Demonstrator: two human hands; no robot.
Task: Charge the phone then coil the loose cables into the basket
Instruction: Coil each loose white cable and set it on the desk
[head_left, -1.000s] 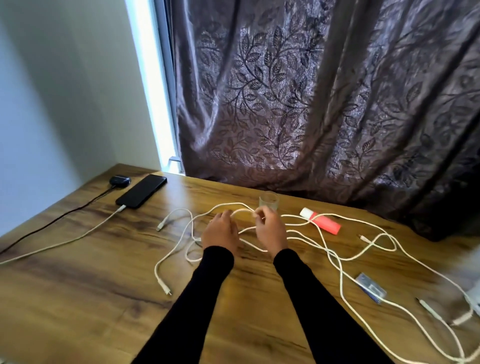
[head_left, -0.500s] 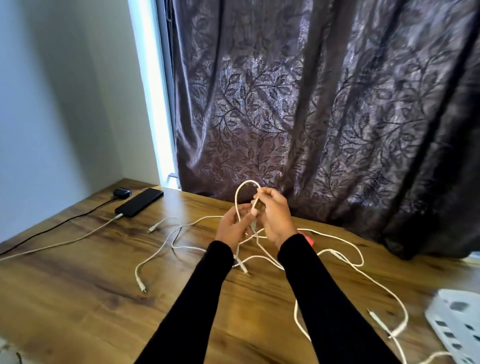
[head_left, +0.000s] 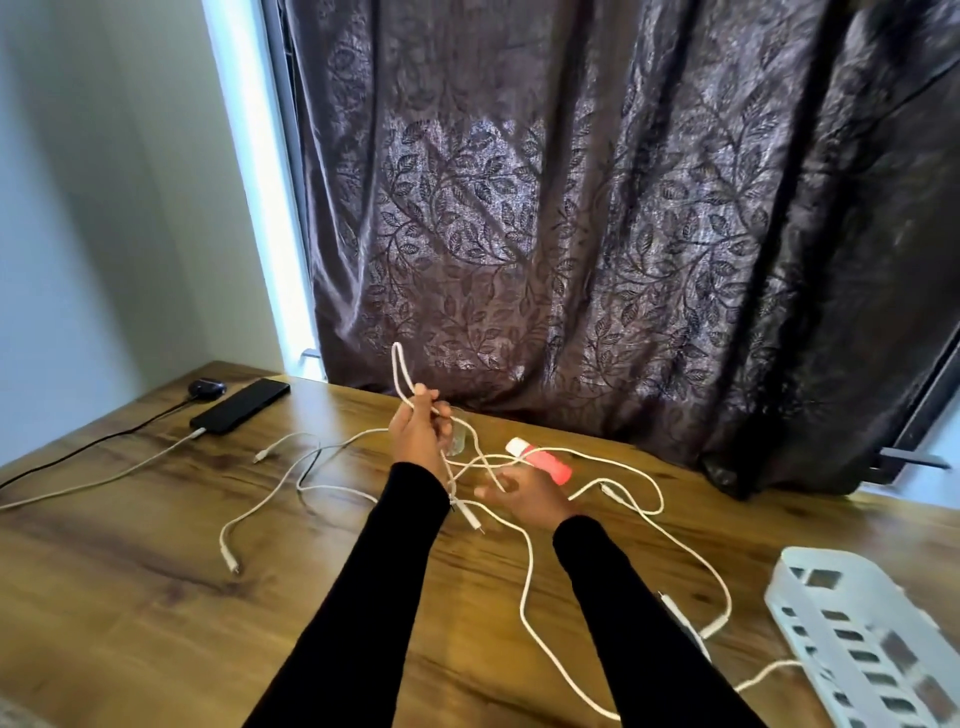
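Note:
A black phone (head_left: 240, 412) lies at the table's far left with a white charging cable (head_left: 104, 473) plugged into its near end. My left hand (head_left: 418, 436) is raised above the table and grips a folded loop of a loose white cable (head_left: 400, 374). That cable's plug end hangs below my wrist. Lower and to the right, my right hand (head_left: 519, 493) has loosely spread fingers with a strand of the white cable running across them. More loose white cables (head_left: 524, 582) sprawl over the wooden table. The white slotted basket (head_left: 852, 639) stands at the right edge.
A red and white tube (head_left: 540, 460) lies behind my right hand, and a small clear glass (head_left: 460, 441) stands between my hands. A black puck with a black cord (head_left: 207, 387) sits by the phone. A dark patterned curtain (head_left: 571, 234) hangs behind the table.
My hands have parted: the left lifted the cable loop higher, the right dropped down toward the table and let the loop go. The view shifted, showing more of the basket.

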